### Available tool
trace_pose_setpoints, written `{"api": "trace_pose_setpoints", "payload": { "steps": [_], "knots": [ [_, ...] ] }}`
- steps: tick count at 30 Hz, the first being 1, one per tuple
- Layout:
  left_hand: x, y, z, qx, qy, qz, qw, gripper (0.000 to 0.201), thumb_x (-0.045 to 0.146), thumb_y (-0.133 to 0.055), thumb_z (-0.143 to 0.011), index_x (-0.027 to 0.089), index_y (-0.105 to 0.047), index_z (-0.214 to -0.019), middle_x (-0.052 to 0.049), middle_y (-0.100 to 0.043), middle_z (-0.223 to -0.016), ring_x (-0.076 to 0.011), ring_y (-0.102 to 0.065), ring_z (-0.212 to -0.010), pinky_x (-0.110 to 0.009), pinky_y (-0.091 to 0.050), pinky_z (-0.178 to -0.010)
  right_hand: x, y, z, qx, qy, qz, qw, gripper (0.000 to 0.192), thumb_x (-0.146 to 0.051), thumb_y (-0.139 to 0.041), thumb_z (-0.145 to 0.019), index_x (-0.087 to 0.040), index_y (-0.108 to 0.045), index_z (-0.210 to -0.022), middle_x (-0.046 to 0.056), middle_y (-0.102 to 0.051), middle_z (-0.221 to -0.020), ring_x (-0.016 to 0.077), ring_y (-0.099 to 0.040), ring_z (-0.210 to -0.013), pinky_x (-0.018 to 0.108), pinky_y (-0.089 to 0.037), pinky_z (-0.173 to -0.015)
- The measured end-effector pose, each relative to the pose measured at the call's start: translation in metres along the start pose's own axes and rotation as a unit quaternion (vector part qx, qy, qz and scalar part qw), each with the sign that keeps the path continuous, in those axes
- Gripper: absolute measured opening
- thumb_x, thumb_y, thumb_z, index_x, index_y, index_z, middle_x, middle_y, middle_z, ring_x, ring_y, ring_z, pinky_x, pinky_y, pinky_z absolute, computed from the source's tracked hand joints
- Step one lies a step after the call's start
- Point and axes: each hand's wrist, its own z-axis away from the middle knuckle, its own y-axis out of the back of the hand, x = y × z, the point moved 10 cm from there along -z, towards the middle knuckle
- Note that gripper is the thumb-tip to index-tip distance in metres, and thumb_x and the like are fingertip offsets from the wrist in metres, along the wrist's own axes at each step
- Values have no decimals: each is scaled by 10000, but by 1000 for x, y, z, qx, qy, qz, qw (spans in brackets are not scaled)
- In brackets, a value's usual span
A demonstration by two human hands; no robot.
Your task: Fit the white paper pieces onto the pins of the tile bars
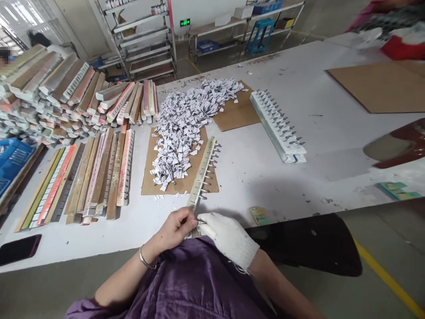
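Note:
A long pale strip [203,170] marked with dark lines points away from me, its near end at the table edge. Small grey pegs [207,178] stick out along its right side. My left hand [177,228], bare with a bracelet at the wrist, is closed around the strip's near end. Against the strip's right edge, my right hand [229,239], in a white knit glove, has its thumb and fingers pinched together; what lies between them is too small to name. Beyond the hands, a heap of small white paper-like pieces [186,119] covers a cardboard sheet [149,177].
Stacked wooden strips [89,177] fill the left side, near a phone [20,249] and blue crate [13,161]. A peg-lined strip bundle [277,126] lies right of the heap. Farther right are cardboard [381,86] and a brown glossy object [398,144]. A dark seat [308,243] stands below.

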Motion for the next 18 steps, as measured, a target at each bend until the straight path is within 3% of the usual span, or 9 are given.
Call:
{"api": "trace_pose_setpoints", "payload": {
  "steps": [2,5,7,8,10,12,13,15,18],
  "knots": [
    [-10,-18,5,-86,59,115,988,346,462,-660,-924,177,-544,-767,45,-504,-650,-85,-446,-571,-233,-365,-572,-3,3,7,-36,0,-14,999,238,-290,-490,-989,-190,-678,-882,27,-714,-831,173,-633,-740,296,-341,-656],
    [-23,-47,17,-175,149,312,922,399,483,-817,-777,193,-545,-794,80,-482,-544,-67,-410,-433,-211,-330,-459,-11,8,16,-80,8,-105,991,234,-264,-543,-935,-192,-605,-721,-34,-635,-675,112,-541,-608,270,-285,-584],
    [-30,-58,20,-165,188,390,886,467,498,-884,-678,204,-537,-785,98,-450,-498,-59,-363,-388,-199,-304,-416,-12,11,19,-83,-1,-154,985,242,-217,-555,-896,-192,-551,-656,-57,-586,-609,93,-501,-566,257,-280,-569],
    [-34,-57,19,-133,194,392,889,478,506,-889,-664,206,-535,-778,97,-449,-494,-59,-358,-389,-198,-311,-417,-9,12,19,-68,-6,-156,985,264,-208,-542,-894,-192,-527,-631,-57,-565,-584,92,-488,-554,258,-280,-568],
    [-39,-44,15,-31,174,306,936,424,524,-830,-738,201,-559,-783,68,-503,-533,-75,-413,-435,-215,-369,-464,-3,15,18,-14,-8,-120,993,306,-229,-496,-929,-195,-518,-626,-43,-557,-581,102,-480,-560,267,-284,-579],
    [-32,-26,13,63,122,136,981,333,510,-695,-874,197,-602,-806,24,-573,-614,-108,-492,-530,-246,-430,-558,4,13,17,30,-11,-55,998,318,-259,-457,-968,-196,-553,-671,-17,-588,-629,120,-499,-594,280,-287,-597],
    [-26,-21,13,84,100,53,990,313,490,-619,-930,198,-617,-815,12,-586,-644,-121,-511,-569,-257,-440,-595,7,9,16,37,-15,-24,999,309,-256,-443,-979,-194,-574,-706,-5,-610,-663,127,-512,-611,284,-288,-604],
    [-21,-22,11,82,75,-52,992,319,448,-510,-991,206,-625,-819,9,-579,-656,-132,-520,-594,-263,-441,-624,13,-2,13,15,-18,12,1000,266,-215,-441,-975,-189,-597,-761,9,-647,-716,132,-541,-634,282,-290,-607],
    [-30,-21,6,66,82,-111,988,291,404,-436,-1021,215,-631,-914,25,-563,-629,-138,-524,-559,-268,-444,-619,23,-14,5,-31,-29,18,999,289,-237,-414,-1006,-190,-613,-801,11,-682,-741,129,-586,-636,266,-306,-589]
  ]
}}
